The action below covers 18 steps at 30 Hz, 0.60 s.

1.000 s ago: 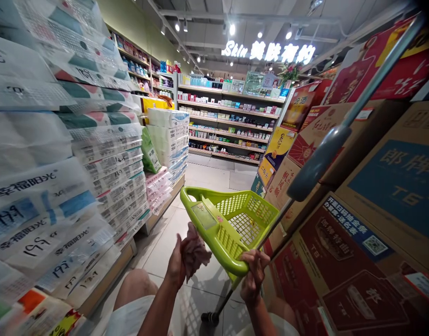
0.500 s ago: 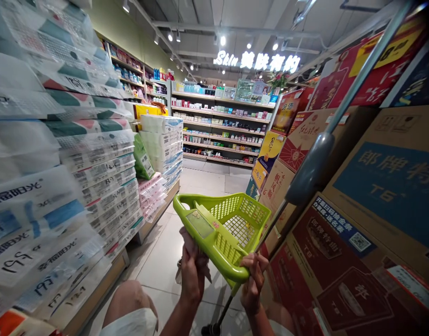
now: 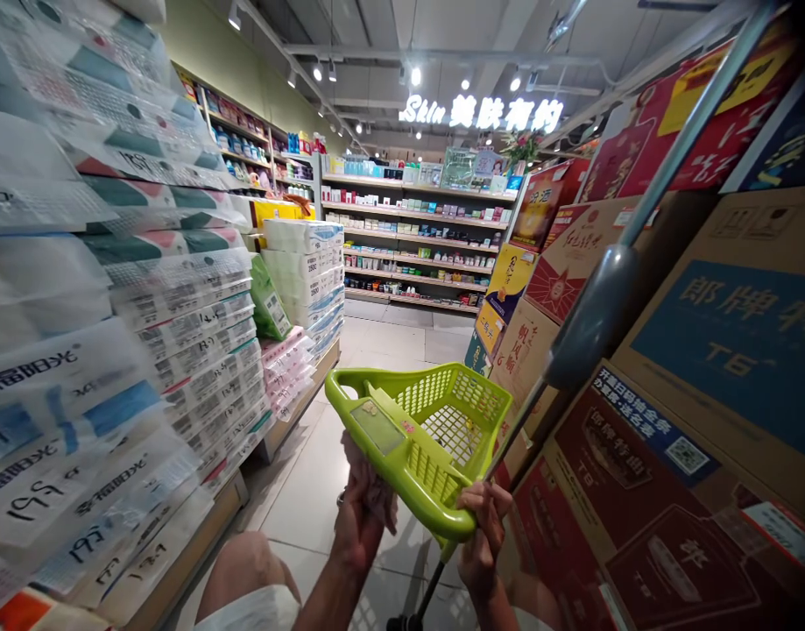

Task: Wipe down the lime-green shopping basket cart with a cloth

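A lime-green shopping cart basket (image 3: 428, 491) with latticed sides stands tilted in front of me. My left hand (image 3: 361, 526) is under its near left edge, closed around a crumpled greyish-pink cloth (image 3: 369, 482) that touches the underside of the handle bar. My right hand (image 3: 484, 521) has its fingers curled at the handle's right corner. A metal pole (image 3: 678, 149) with a grey sleeve (image 3: 589, 315) slants down from the upper right, passing by my right hand. Beneath the basket, a dark rod (image 3: 432, 589) runs down to a black end at the frame's bottom.
Stacked packs of tissue paper (image 3: 198, 324) line the left on a low wooden platform (image 3: 224, 499). Cardboard boxes (image 3: 704, 421) are piled close on the right. Pale floor tiles (image 3: 303, 491) lead to shelves of small goods (image 3: 428, 232) beneath a lit sign.
My left hand and the cloth have shifted slightly along the underside of the handle bar. The basket and my right hand sit a little further right in view.
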{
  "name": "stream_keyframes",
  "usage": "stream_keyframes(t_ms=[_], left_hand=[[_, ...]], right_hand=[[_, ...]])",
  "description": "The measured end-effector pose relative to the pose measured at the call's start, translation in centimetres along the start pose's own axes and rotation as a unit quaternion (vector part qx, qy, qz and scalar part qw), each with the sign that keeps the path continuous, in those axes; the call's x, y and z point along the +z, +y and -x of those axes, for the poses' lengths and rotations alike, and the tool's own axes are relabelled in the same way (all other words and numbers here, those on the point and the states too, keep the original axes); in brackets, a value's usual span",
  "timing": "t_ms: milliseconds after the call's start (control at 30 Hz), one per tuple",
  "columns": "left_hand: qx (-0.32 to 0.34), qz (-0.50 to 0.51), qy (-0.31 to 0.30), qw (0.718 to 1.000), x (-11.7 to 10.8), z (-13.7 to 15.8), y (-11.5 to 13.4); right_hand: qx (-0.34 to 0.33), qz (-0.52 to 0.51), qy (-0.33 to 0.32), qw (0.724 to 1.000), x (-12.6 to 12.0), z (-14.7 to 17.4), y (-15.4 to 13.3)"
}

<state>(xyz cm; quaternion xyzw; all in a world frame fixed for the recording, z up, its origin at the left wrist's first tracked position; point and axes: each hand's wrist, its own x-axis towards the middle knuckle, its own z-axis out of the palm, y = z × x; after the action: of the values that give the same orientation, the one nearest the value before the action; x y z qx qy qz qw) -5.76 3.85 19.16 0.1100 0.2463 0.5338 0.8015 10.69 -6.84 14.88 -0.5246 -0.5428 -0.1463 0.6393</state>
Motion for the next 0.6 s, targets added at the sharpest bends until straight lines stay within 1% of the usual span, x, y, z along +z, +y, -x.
stream_keyframes(t_ms=[67,133,200,267,300,367,433,500,600], left_hand=[[-0.024,0.014,-0.007,1.0,0.5,0.3,-0.3],[-0.029,0.015,0.012,0.999,1.7,0.3,0.0],[-0.024,0.008,0.034,0.999,2.6,0.4,0.4],[-0.002,-0.004,0.054,0.999,2.5,1.0,0.4],[0.023,-0.014,0.064,0.998,2.2,1.4,0.4],[0.101,-0.039,0.083,0.991,1.3,1.8,0.4],[0.2,-0.065,0.089,0.974,1.0,1.5,0.9],[0.273,-0.096,0.085,0.953,1.5,0.5,1.7],[0.306,-0.19,0.067,0.931,2.3,-0.5,2.2]], right_hand=[[-0.004,-0.007,0.004,1.0,-0.3,0.1,0.2],[-0.012,-0.012,0.0,1.0,-0.6,0.0,0.3],[-0.011,-0.006,-0.013,1.0,-0.8,-0.2,0.2],[-0.001,0.006,-0.026,1.0,-1.0,-0.3,0.2],[0.004,0.011,-0.028,1.0,-1.0,-0.3,0.1],[0.016,0.01,-0.024,1.0,-1.0,-0.2,0.2],[0.026,-0.001,-0.016,1.0,-1.1,-0.1,0.5],[0.039,-0.014,-0.005,0.999,-1.2,0.0,0.7],[0.054,-0.03,0.002,0.998,-1.2,0.1,0.6]])
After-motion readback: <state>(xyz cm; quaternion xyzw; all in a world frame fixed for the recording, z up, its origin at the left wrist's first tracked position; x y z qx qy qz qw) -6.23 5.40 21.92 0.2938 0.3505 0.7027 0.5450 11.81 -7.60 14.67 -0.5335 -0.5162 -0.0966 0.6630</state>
